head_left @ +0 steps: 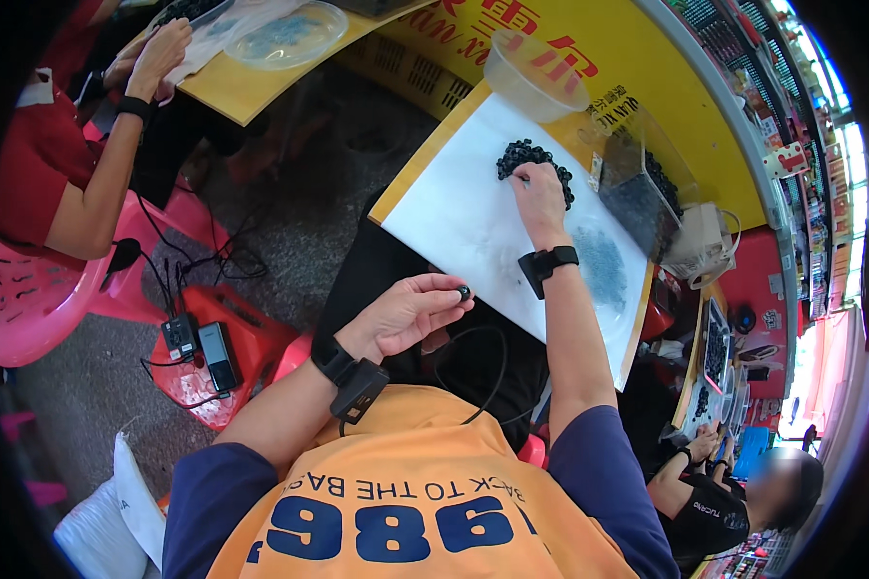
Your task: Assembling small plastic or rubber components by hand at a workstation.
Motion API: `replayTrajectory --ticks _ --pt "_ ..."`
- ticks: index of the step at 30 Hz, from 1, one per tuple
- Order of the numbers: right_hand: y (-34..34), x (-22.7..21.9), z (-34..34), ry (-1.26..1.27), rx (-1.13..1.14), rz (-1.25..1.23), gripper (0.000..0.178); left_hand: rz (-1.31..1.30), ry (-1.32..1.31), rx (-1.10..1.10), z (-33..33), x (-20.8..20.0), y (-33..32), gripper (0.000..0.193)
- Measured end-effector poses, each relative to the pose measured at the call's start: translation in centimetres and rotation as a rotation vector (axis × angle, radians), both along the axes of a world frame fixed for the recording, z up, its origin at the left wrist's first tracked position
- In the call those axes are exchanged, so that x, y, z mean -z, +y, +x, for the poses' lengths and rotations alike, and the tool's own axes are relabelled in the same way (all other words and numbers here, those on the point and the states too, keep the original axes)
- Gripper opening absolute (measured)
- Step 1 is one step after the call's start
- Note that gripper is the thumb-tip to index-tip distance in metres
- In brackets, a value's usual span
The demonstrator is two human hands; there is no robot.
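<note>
Between thumb and fingertips, my left hand (pixel 410 314) pinches a small dark round piece (pixel 464 291) just off the near left edge of the white-covered board (pixel 434 207). Farther off, my right hand (pixel 541 201) reaches onto a heap of small black round pieces (pixel 526 151) on that board. Its fingers are bent together at the heap, and what sits between the fingertips is hidden. A patch of fine blue-grey bits (pixel 601 270) lies on the white surface to the right of my right wrist.
A clear plastic bowl (pixel 536 77) stands at the board's far edge. A clear bin (pixel 642 193) with black pieces and a white basket (pixel 705 246) are at right. At left are a red stool (pixel 198 381) with cables and a pink chair (pixel 48 289). People work at both sides.
</note>
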State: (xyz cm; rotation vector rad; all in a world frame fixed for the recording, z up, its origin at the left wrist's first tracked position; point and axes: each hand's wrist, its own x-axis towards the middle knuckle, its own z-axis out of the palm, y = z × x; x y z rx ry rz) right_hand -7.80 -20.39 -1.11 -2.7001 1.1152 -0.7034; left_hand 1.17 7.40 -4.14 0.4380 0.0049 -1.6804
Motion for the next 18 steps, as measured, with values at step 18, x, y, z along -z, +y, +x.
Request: replayTrajectory --ticks 18 --pt "10.1 -3.2 -5.2 -0.652 -0.034 1.138 0.019 -0.049 0.003 -0.041 -0.1 0.4 -0.2 0.021"
